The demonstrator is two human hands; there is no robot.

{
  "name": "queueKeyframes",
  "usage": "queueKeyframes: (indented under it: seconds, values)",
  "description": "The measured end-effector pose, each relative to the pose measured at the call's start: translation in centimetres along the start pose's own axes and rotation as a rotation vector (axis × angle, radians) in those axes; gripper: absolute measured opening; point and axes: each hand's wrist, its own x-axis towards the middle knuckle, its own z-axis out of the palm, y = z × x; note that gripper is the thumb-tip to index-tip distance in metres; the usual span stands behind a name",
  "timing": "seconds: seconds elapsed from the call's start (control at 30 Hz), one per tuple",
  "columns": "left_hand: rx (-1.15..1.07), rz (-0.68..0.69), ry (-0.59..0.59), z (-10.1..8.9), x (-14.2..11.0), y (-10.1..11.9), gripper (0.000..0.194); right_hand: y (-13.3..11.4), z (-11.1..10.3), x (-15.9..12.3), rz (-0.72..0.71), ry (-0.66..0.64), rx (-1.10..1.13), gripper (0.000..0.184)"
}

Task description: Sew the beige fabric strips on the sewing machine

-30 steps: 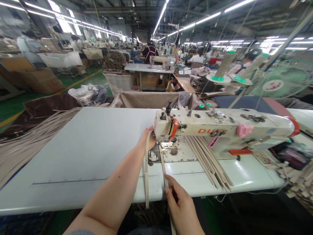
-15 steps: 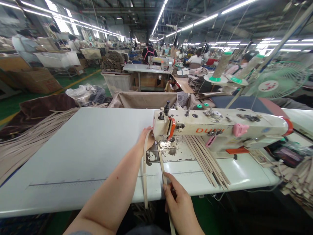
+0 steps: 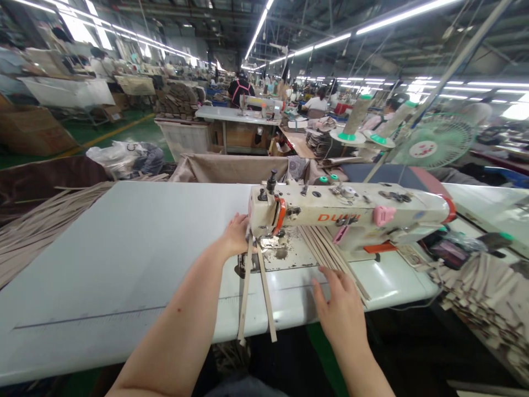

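Right grip near strips; machine marked "DU…"

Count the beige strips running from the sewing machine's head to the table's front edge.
2. The left strip runs down beside the left forearm; the right strip slants down to its right. Others may be hidden behind the machine head.

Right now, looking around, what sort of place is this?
Probably a sewing workshop or factory floor: there's a sewing machine close by, thread cones behind it, and a second machine farther back.
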Motion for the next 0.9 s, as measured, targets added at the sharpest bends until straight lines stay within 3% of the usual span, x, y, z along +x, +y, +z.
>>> queueKeyframes:
  seconds: [0.1, 0.23, 0.57, 0.7, 0.9]
  values:
    - [0.015, -0.012, -0.019, -0.3, 0.0, 0.4, 0.117, 2.4, 0.4, 1.4, 0.040, 0.021, -0.276, 0.051]
    - [0.013, -0.007, -0.010, -0.3, 0.2, 0.3, 0.118, 4.2, 1.3, 2.4, 0.123, 0.010, -0.392, 0.067]
    - [0.001, 0.012, -0.016, 0.6, 0.8, -0.8, 0.115, 4.6, -0.1, 4.0, 0.114, -0.101, -0.391, 0.033]
    - [-0.013, 0.012, -0.003, 0.7, 1.0, -0.8, 0.115, 4.4, -0.9, 4.3, 0.104, -0.137, -0.406, 0.033]
    - [0.005, 0.005, -0.083, -0.4, 0.6, -0.1, 0.127, 3.7, -1.2, 3.9, 0.080, -0.109, -0.458, 0.038]
